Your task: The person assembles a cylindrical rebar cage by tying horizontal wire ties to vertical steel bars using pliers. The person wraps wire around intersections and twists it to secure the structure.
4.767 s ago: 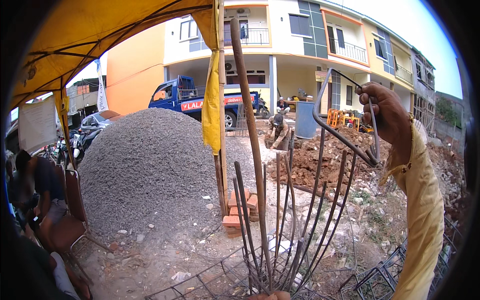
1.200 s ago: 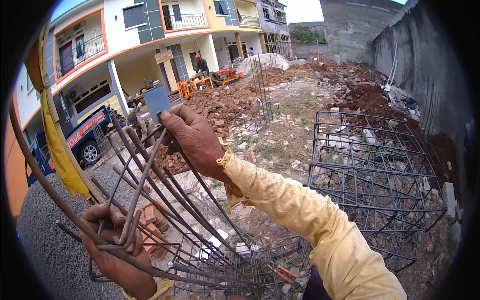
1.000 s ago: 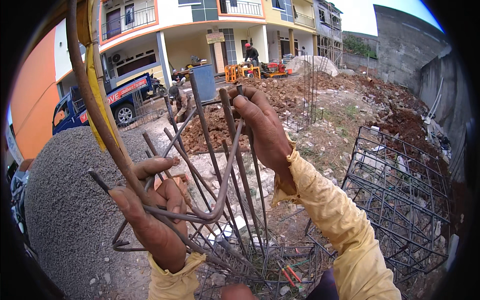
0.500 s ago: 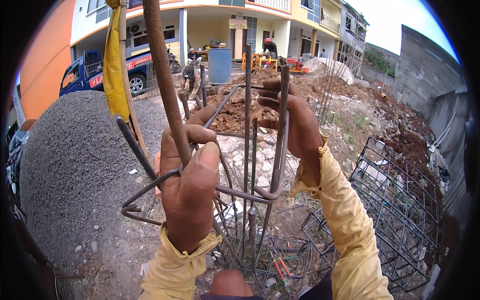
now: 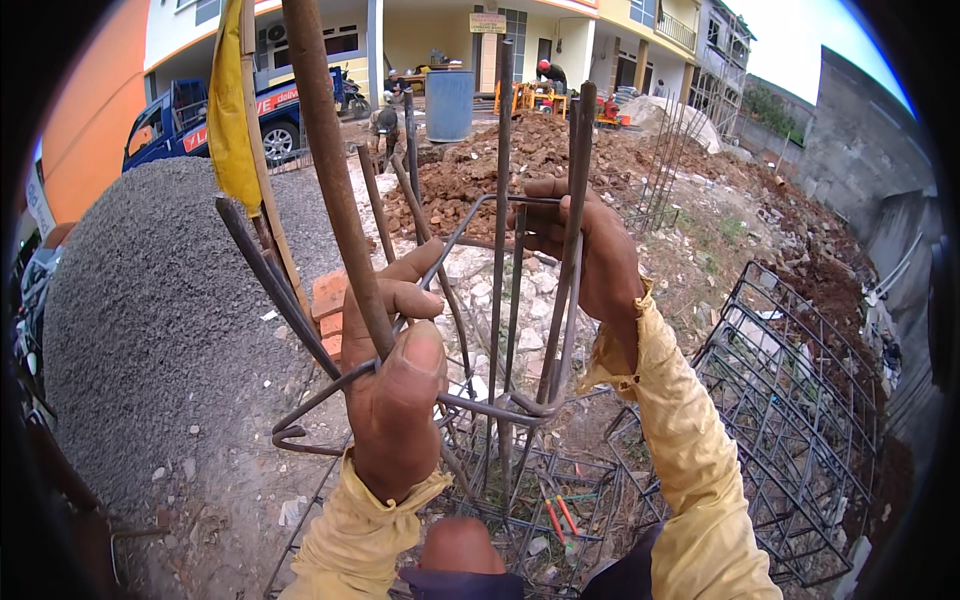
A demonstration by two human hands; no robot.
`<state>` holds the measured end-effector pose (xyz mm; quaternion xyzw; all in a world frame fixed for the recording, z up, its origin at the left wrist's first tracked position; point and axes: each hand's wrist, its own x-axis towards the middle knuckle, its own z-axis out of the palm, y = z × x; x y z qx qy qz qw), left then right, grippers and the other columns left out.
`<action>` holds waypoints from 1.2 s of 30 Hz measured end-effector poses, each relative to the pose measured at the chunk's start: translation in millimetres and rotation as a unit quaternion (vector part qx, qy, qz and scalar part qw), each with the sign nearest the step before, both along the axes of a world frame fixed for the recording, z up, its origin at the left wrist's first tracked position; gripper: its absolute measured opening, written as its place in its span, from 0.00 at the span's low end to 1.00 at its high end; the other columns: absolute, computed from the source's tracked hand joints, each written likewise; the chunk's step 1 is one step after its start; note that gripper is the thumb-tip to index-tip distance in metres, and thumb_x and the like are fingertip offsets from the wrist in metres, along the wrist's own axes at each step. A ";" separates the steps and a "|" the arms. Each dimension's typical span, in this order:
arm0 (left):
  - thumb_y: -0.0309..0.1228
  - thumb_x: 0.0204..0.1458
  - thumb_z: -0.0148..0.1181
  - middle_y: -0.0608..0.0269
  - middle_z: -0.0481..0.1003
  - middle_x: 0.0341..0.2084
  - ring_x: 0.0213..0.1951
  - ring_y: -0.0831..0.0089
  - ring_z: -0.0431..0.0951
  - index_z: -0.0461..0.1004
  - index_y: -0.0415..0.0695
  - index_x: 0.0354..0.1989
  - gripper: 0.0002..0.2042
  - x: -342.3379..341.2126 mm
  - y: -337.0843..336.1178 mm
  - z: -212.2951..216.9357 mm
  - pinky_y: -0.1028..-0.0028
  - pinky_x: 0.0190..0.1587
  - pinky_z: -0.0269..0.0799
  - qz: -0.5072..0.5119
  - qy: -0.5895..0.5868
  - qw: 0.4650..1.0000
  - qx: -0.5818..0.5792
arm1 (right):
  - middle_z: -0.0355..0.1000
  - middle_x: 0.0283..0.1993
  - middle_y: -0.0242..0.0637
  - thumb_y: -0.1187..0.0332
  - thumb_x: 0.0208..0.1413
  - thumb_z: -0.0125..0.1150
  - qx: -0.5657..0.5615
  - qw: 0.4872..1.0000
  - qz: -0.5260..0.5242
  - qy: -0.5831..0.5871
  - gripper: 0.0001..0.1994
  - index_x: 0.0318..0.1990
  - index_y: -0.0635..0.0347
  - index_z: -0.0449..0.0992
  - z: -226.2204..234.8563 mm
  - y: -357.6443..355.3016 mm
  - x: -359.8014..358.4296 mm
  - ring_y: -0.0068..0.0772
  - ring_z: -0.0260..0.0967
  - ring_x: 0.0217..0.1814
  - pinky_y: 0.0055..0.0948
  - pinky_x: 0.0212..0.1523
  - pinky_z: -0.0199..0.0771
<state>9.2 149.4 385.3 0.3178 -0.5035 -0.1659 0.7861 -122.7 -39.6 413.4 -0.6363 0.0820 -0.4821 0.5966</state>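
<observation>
A square rebar stirrup (image 5: 478, 407), bent from thin dark rod, sits tilted around several upright rebars (image 5: 502, 150). My left hand (image 5: 393, 410) is closed around its near left side, thumb pressed on the rod, beside a thick rusty upright bar (image 5: 335, 180). On the far right side, my right hand (image 5: 608, 260) curls its fingers at the stirrup's corner, next to the right upright bars (image 5: 580, 150); some fingertips are hidden behind them. The stirrup's hooked end (image 5: 290, 432) sticks out left of my left hand. Below, a hand tool with red handles (image 5: 562, 515) lies among the rods.
A grey gravel heap (image 5: 150, 300) rises at left, with orange bricks (image 5: 330, 300) beside it. Welded-looking rebar cages (image 5: 790, 430) lie at right. Behind are red soil (image 5: 470, 180), a blue barrel (image 5: 450, 105), a blue truck (image 5: 200, 125) and several people. Yellow cloth (image 5: 235, 110) hangs at left.
Both hands and the stirrup have moved lower along the upright bars, so more bar shows above them. My view has shifted slightly, and the bricks show more.
</observation>
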 end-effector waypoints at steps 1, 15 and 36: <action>0.40 0.55 0.51 0.34 0.66 0.55 0.18 0.90 0.66 0.65 0.38 0.44 0.17 -1.2 0.7 -1.1 0.90 0.18 0.63 -0.009 0.010 1.000 0.001 | 0.73 0.38 0.35 0.63 0.61 0.45 0.001 1.000 -0.002 0.000 0.20 0.53 0.70 0.70 -1.2 -0.8 1.5 0.23 0.70 0.37 0.24 0.40 0.71; 0.27 0.52 0.50 0.37 0.66 0.58 0.66 0.52 0.61 0.67 0.43 0.45 0.11 -11.5 4.7 -0.3 0.49 0.69 0.45 -0.004 0.015 1.000 -0.008 | 0.74 0.51 0.51 0.59 0.66 0.47 -0.013 0.999 0.043 0.010 0.23 0.60 0.70 0.67 -3.8 -4.2 -8.4 0.41 0.74 0.54 0.41 0.58 0.72; 0.36 0.54 0.54 0.36 0.63 0.59 0.19 0.90 0.64 0.63 0.41 0.42 0.14 -7.0 -1.4 -21.0 0.87 0.21 0.65 -0.064 0.054 0.996 0.019 | 0.76 0.49 0.44 0.68 0.63 0.54 0.019 0.997 0.065 -0.023 0.17 0.54 0.71 0.74 -14.0 -10.8 -7.9 0.32 0.76 0.48 0.29 0.53 0.75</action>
